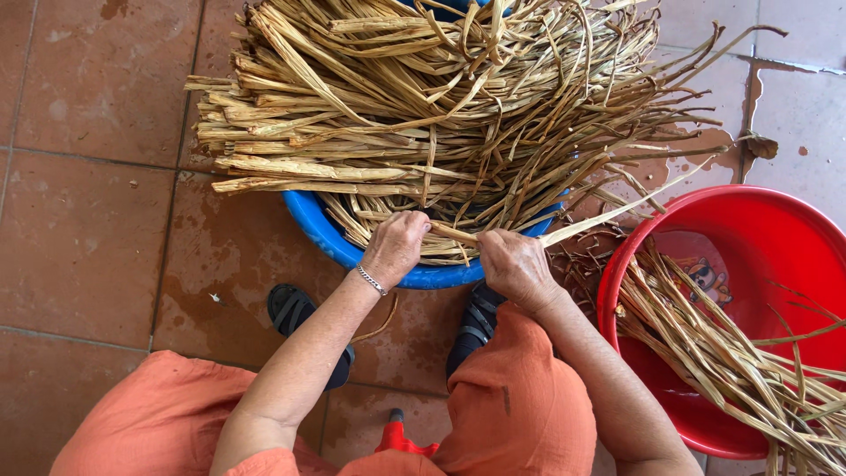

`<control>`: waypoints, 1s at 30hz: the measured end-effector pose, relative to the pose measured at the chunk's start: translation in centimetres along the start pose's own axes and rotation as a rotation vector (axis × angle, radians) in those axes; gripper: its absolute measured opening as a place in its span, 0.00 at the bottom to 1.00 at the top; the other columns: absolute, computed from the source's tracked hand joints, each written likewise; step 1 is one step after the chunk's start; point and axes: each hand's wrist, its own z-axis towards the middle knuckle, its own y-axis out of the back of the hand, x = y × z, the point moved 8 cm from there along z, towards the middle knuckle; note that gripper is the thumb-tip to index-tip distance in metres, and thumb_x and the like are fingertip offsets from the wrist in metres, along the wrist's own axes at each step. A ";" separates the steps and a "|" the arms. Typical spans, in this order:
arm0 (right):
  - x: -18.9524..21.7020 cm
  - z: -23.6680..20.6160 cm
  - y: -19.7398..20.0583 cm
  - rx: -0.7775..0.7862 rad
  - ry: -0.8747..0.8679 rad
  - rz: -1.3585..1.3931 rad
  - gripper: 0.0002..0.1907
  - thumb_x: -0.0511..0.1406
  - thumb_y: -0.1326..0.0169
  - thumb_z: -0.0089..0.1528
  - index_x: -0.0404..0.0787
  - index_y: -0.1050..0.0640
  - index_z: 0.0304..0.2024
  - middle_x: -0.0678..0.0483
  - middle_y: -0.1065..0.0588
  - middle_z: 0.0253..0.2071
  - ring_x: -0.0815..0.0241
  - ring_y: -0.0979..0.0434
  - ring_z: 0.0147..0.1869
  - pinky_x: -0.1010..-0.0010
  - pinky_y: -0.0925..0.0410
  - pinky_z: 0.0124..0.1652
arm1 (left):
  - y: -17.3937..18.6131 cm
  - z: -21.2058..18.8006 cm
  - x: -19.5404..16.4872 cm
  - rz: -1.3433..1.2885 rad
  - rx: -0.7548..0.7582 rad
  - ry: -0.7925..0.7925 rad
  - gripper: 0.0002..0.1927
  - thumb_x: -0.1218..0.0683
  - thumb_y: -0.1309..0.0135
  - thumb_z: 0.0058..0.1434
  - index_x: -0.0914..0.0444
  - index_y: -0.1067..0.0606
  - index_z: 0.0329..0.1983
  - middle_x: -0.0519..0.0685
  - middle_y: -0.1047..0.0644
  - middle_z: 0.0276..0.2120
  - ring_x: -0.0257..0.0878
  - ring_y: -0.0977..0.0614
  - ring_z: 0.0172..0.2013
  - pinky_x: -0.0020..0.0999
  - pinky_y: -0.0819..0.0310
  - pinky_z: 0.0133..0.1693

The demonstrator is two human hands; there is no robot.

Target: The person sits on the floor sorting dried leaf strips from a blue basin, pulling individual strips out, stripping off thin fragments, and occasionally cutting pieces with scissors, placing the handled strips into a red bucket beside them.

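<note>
A big pile of dried tan plant strips (441, 115) lies across a blue basin (322, 234) in front of me. My left hand (397, 247), with a silver bracelet on the wrist, is closed on one strip (454, 233) at the basin's near rim. My right hand (514, 264) grips the same strip just to the right, and its long end (617, 210) sticks out toward the right. Both hands sit above the basin's front edge.
A red basin (670, 388) at the right holds more tan strips (731, 353). My knees in orange trousers (520, 414) and dark sandals (291, 308) are below the hands. The floor is wet reddish tile (88, 220). A small red object (397, 438) lies between my legs.
</note>
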 end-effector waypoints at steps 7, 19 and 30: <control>-1.7 0.3 -0.1 0.043 -0.128 -0.089 0.02 0.31 0.46 0.64 0.38 0.25 0.37 0.50 0.27 0.27 0.49 0.22 0.31 0.57 0.30 0.31 | -6.4 -3.5 2.5 -1.230 0.399 0.816 0.10 0.52 0.46 0.73 0.64 0.24 0.41 0.42 0.30 0.23 0.28 0.34 0.21 0.21 0.40 0.18; -1.1 -0.9 0.5 -0.030 -0.077 -0.011 0.03 0.34 0.43 0.63 0.41 0.23 0.36 0.52 0.25 0.26 0.50 0.21 0.30 0.58 0.30 0.29 | 3.8 0.8 -4.4 0.063 -0.133 -0.260 0.09 0.60 0.42 0.60 0.65 0.27 0.42 0.51 0.24 0.34 0.45 0.20 0.36 0.37 0.22 0.40; -0.3 -0.6 1.4 -0.143 0.035 -0.083 0.03 0.32 0.43 0.63 0.42 0.22 0.40 0.56 0.27 0.22 0.56 0.22 0.26 0.61 0.32 0.25 | -6.5 -1.9 1.0 -1.346 0.304 0.595 0.11 0.53 0.41 0.72 0.65 0.27 0.47 0.44 0.25 0.36 0.28 0.29 0.34 0.25 0.32 0.36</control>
